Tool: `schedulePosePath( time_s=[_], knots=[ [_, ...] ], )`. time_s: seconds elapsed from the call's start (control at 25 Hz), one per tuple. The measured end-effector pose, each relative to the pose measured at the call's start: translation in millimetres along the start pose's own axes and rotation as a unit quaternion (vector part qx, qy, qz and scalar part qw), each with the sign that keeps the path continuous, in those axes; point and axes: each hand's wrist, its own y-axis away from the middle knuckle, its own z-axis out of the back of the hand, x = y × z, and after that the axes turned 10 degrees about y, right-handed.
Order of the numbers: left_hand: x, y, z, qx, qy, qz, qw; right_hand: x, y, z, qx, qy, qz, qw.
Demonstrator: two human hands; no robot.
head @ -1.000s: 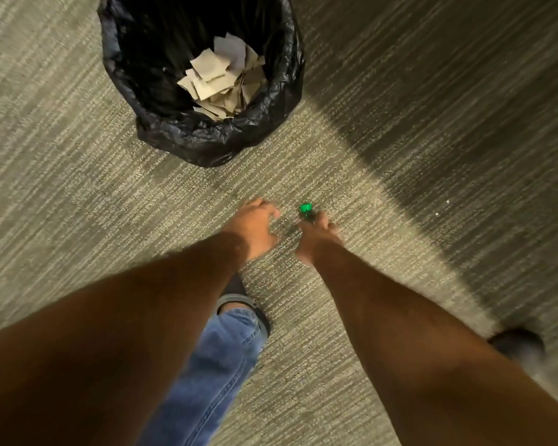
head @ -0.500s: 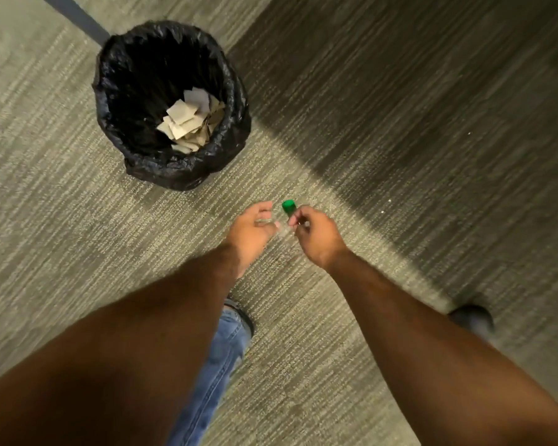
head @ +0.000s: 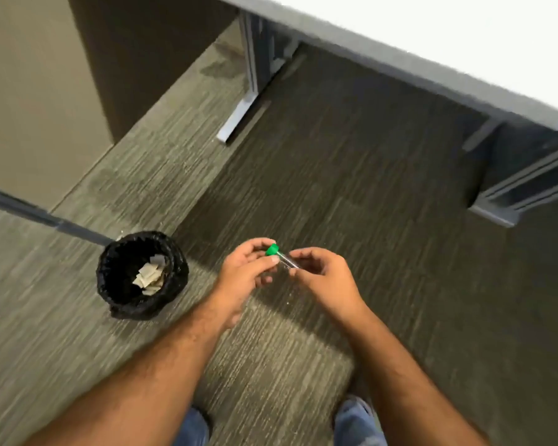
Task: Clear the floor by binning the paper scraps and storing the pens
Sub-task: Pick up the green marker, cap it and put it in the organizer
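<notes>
A pen with a clear barrel and a green cap (head: 279,255) is held between both hands above the carpet. My left hand (head: 247,272) pinches the green cap end. My right hand (head: 322,276) grips the other end of the barrel, whose tip is hidden in the fingers. To the left stands a small bin with a black liner (head: 110,281), and several pale paper scraps (head: 149,278) lie inside it. No scraps or other pens show on the visible carpet.
A white desk top (head: 448,43) runs along the upper right, with grey metal legs (head: 255,72) and a foot (head: 496,214) on the carpet. A beige partition wall (head: 29,91) fills the upper left. My jeans (head: 355,423) show at the bottom.
I have stood up, so the bin looks smaller and the desk has come into view. The pen rose from the floor, and my left hand has now taken its green cap end.
</notes>
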Motion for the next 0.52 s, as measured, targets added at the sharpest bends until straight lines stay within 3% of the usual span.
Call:
schedulePosePath(
  time_s=[0.32, 0.52],
  knots=[
    [-156.2, 104.3, -221.7, 0.043, -0.11, -0.137, 0.983, 134.3, 99.1, 233.3, -0.129, -0.038, 0.119, 0.984],
    [-208.8, 131.0, -338.8, 0.071, -0.107, -0.193, 0.973, 177.0, 133.5, 355.8, -0.139, -0.001, 0.15, 0.979]
  ],
)
